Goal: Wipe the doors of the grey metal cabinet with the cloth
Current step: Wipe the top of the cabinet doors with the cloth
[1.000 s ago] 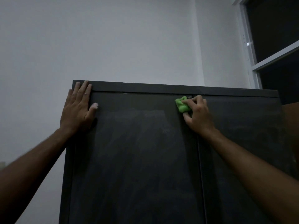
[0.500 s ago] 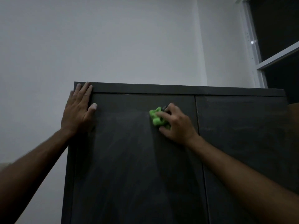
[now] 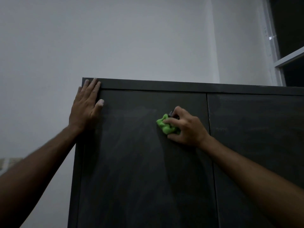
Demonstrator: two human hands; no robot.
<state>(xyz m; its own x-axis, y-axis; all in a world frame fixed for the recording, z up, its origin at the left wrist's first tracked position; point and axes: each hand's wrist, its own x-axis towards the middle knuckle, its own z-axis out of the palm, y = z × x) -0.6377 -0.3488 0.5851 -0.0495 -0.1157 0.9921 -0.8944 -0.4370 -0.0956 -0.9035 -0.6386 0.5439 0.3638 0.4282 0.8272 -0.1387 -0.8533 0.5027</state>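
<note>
I see the cabinet [image 3: 148, 178] from below and close in, dim and dark grey, its lower part cut off by the bottom edge and its right side running out of frame. Two doors show: the left door [image 3: 131, 162] nearly whole, the right door [image 3: 255, 145] only in part. A thin seam between them runs down from the top strip.

My right hand [image 3: 185, 129] is on the upper part of the left door, just left of the seam, fingers curled round a bunched green cloth [image 3: 166, 125] and holding it against the metal. Most of the cloth is hidden under the fingers; only a crumpled lobe sticks out to the left. A small dark thing shows at the fingertips above the cloth, and I cannot tell what it is.

My left hand [image 3: 87, 106] lies flat on the cabinet's top left corner, fingers straight and together, tips on the top strip, thumb out on the left door.

Faint pale smears show on the door, hard to read in this light. Behind is a plain white wall [image 3: 115, 38]; at far right a window [image 3: 287, 46], dark and cut off.
</note>
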